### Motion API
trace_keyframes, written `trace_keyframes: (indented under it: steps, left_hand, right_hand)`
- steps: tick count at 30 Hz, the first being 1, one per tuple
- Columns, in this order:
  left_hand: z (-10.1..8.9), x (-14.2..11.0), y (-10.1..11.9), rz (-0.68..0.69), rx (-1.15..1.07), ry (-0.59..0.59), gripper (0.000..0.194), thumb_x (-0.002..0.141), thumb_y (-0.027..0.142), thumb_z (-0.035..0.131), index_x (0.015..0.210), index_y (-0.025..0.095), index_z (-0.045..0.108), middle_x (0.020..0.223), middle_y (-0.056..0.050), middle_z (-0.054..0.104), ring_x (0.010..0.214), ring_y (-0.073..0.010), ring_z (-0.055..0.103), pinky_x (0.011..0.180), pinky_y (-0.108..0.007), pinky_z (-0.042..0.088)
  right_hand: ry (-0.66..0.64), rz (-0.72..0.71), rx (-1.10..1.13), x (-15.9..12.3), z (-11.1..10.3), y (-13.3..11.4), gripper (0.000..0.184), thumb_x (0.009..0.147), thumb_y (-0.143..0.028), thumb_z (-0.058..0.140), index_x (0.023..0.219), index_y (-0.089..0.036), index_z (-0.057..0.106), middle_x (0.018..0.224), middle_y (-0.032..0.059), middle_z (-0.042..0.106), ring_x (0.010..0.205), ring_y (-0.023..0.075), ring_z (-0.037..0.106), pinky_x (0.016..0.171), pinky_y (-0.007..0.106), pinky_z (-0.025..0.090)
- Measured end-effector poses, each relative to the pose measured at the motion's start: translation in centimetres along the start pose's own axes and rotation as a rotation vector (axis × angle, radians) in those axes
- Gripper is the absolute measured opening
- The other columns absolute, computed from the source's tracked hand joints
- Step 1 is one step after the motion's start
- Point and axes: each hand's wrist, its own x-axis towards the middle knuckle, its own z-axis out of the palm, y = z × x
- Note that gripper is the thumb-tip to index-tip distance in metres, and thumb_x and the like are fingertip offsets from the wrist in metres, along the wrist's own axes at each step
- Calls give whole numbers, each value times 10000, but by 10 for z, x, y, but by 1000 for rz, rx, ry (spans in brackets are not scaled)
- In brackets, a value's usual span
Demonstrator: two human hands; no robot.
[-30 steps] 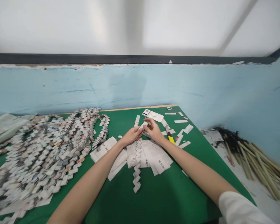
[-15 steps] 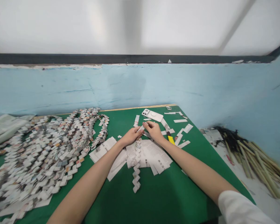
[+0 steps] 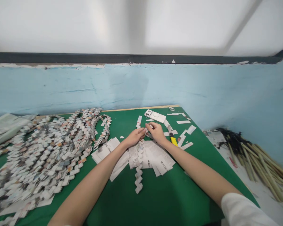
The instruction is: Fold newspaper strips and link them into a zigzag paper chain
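1. Since the earlier view, the right hand (image 3: 157, 131) has been lowered slightly, below the phone (image 3: 155, 116), and less of the small paper piece (image 3: 146, 130) is left showing. It may have been folded smaller or merely covered; which cannot be told. By judgement, fine finger work on that piece is under way.
2. Under the phone, the green surface (image 3: 160, 201) is spread with paper, and no clear shift is seen in what lies there.
3. Well to the left of the phone, a broad heap of folded paper chains (image 3: 54, 150) is piled.
4. Nearer the wearer than the phone, printed sheets (image 3: 163, 164) are fanned out beneath the wrists.
5. Over those sheets, on the near side of the phone, a zigzag paper chain (image 3: 138, 179) is laid lengthwise; its far end is partly hidden by the left hand (image 3: 133, 138), so contact cannot be confirmed.
6. Just to the near side of the phone, the small paper piece is pinched by both hands, each grip being narrow, thumb against fingers.
7. To the right of the phone and nearer the wearer, a yellow-handled cutter (image 3: 174, 141) is left lying.
8. Right of the phone, loose paper strips (image 3: 183, 122) are scattered.
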Motion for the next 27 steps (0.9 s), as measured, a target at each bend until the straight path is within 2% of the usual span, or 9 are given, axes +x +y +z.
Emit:
trace_keyframes:
  steps: [3, 8, 14, 18, 23, 27]
  left_hand:
    - [-1, 2, -6, 3, -58, 1, 504, 916, 678, 545, 806, 187, 519, 556, 76, 328, 489, -92, 269, 507, -242, 290]
    - [-2, 5, -8, 16, -120, 20, 504, 906, 670, 572, 832, 173, 532, 541, 90, 296, 472, -80, 248, 485, -235, 212]
    - [-2, 4, -5, 13, -95, 29, 515, 898, 669, 583, 818, 163, 537, 522, 91, 329, 461, -72, 266, 479, -225, 220]
    - [-2, 5, -4, -14, -62, 49, 531, 881, 687, 593, 784, 168, 536, 505, 83, 361, 441, -71, 291, 479, -225, 272]
    - [-1, 5, -3, -10, -74, 60, 533, 884, 694, 581, 760, 179, 517, 482, 91, 343, 424, -72, 284, 469, -224, 285]
    - [0, 3, -4, 33, -28, 82, 536, 919, 689, 528, 750, 181, 508, 478, 77, 379, 434, -77, 310, 496, -229, 330]
  right_hand:
    - [-17, 29, 58, 1, 1, -3, 387, 881, -569, 675, 761, -202, 650, 565, -9, 586, 511, 164, 545, 489, 268, 369]
    - [-30, 17, 40, 4, -1, -2, 530, 865, -606, 678, 568, -204, 503, 501, -18, 507, 483, 126, 439, 479, 263, 305]
    - [-15, -31, -35, 4, -2, -1, 551, 906, -588, 635, 546, -191, 508, 501, -24, 473, 501, 118, 398, 517, 270, 303]
    - [64, -36, -39, 8, -6, -1, 561, 909, -600, 622, 540, -193, 508, 494, -31, 438, 511, 121, 375, 530, 275, 303]
    - [253, -44, -13, 14, -16, 2, 557, 903, -593, 636, 536, -193, 508, 500, -38, 417, 523, 119, 360, 549, 278, 311]
    - [278, -21, 82, 15, -15, 3, 476, 877, -571, 679, 615, -179, 610, 531, -36, 459, 529, 118, 380, 546, 272, 322]
